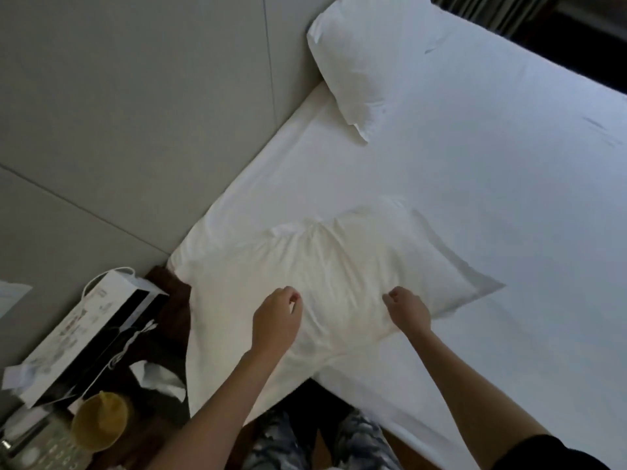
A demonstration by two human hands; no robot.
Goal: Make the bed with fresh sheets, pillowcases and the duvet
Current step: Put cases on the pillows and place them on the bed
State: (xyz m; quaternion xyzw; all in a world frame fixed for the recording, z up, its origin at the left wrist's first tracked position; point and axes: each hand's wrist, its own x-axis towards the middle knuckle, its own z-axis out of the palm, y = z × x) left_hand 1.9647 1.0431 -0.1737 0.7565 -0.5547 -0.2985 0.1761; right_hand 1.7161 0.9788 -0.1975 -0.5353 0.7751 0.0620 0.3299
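A white pillow (pixel 339 276) in its case lies crumpled at the near corner of the bed, overhanging the mattress edge. My left hand (pixel 276 317) rests on its near left part with fingers curled into the fabric. My right hand (pixel 409 312) grips the fabric a little to the right, and creases run between the two hands. A second white pillow (pixel 366 59) leans against the headboard at the far side. The white fitted sheet (pixel 475 198) covers the mattress smoothly. No duvet is in view.
A grey padded headboard wall (pixel 135 113) runs along the left. A dark bedside table (pixel 142 368) beside the bed holds a white paper bag (pixel 91 334), a yellow cup (pixel 100 420) and a phone keypad (pixel 30 449). My patterned trousers (pixel 322 439) stand at the bed's edge.
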